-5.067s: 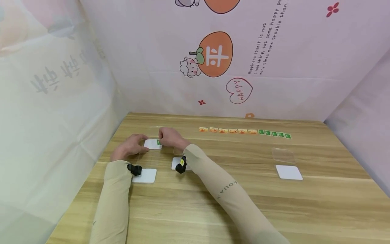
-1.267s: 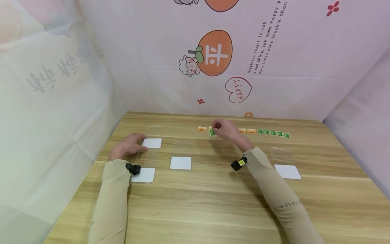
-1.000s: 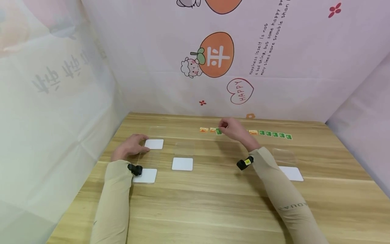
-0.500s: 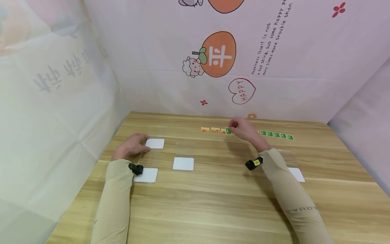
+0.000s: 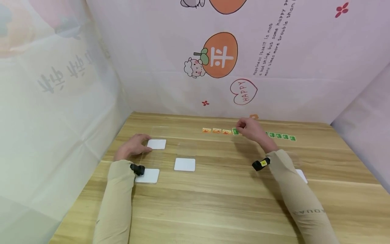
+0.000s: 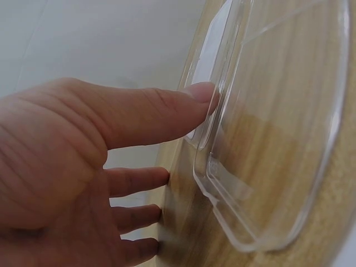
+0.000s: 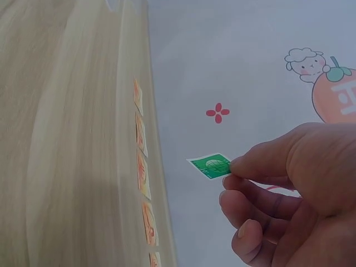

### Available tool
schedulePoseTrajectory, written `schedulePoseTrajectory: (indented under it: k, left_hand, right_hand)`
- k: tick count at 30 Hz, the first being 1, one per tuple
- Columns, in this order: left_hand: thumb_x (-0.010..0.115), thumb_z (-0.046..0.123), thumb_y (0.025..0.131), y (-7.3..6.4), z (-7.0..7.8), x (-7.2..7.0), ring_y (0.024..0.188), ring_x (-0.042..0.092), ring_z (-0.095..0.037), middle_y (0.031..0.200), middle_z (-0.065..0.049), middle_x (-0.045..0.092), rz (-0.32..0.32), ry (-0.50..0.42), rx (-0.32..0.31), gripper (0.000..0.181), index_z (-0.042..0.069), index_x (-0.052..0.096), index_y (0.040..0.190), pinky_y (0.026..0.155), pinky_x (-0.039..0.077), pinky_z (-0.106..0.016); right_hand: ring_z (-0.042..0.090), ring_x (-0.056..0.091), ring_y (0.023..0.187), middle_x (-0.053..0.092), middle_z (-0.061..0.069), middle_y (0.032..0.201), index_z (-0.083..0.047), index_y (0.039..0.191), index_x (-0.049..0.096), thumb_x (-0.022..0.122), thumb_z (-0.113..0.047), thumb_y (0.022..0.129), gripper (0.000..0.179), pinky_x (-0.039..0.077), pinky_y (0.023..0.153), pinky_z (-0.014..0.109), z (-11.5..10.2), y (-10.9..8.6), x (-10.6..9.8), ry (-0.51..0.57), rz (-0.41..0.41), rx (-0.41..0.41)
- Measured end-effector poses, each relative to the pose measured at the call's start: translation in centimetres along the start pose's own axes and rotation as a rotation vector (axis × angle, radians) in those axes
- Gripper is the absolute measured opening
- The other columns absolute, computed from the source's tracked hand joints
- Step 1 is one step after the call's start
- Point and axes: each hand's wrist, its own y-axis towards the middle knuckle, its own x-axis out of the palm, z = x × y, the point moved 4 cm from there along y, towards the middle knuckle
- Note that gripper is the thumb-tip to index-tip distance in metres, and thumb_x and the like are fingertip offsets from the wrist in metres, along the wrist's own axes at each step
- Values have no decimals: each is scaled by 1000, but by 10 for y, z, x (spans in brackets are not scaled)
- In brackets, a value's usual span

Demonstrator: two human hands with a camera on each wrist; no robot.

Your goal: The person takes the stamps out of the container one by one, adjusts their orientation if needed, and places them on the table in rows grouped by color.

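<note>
In the right wrist view, thumb and forefinger of my right hand [image 7: 278,189] pinch a small green stamp [image 7: 211,166] with a white border. The head view has this right hand [image 5: 253,130] over the row of orange stamps [image 5: 217,130], covering part of it. My left hand [image 5: 135,145] is at the left end of a white card [image 5: 156,144] in a clear plastic case, thumb and forefinger at opposite corners. In the left wrist view, the thumb of my left hand [image 6: 139,117] lies against the edge of the clear plastic case [image 6: 214,161]; its other fingers are apart from it.
More green stamps [image 5: 278,136] continue the row at the right. Other white cards with clear lids lie in front: one card [image 5: 147,175] beside the left wrist, another card [image 5: 184,164] right of it, and a card [image 5: 301,175] partly under the right sleeve. Printed cloth walls [image 5: 170,61] enclose the table.
My right hand has carried the green stamp from the white card at the left to the stamp row, then rightward along it. The left hand stays at its card.
</note>
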Motion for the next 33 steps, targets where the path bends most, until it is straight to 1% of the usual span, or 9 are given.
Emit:
schedulePoseTrajectory:
  k: [6,12,19,27,33]
  left_hand:
    - [68,25,92,2,0,2,139,34,-46,147,-30,41,4,-5,13,58,-1,48,140,114,29,-58]
    - [68,25,92,3,2,2,139,33,-47,147,-30,40,-1,-11,8,58,-1,48,140,114,28,-58]
    - [68,24,92,3,4,2,138,34,-46,147,-30,40,-2,-13,3,57,-1,48,140,113,30,-58]
    - [69,24,92,2,2,0,138,34,-48,147,-32,40,6,1,15,57,-2,49,138,113,29,-59]
    - [68,25,92,-1,1,-1,138,33,-49,147,-32,39,1,3,2,57,-1,48,139,113,29,-60]
  right_hand:
    - [22,56,76,63,13,91,-2,100,64,57,-13,97,13,46,65,31,9,-2,0,-24,1,4]
    - [21,57,74,64,13,90,-3,98,65,58,-13,96,12,46,64,31,13,-4,-5,-55,18,-7]
    - [21,58,74,63,14,90,-1,97,64,58,-9,95,10,47,64,30,20,-10,-8,-50,29,-14]
    - [23,59,77,63,15,94,-1,99,62,57,-10,96,10,48,65,30,30,-20,-12,-47,30,20]
    - [24,58,80,63,16,97,-1,101,62,55,-11,97,13,48,66,31,39,-26,-18,-62,30,56]
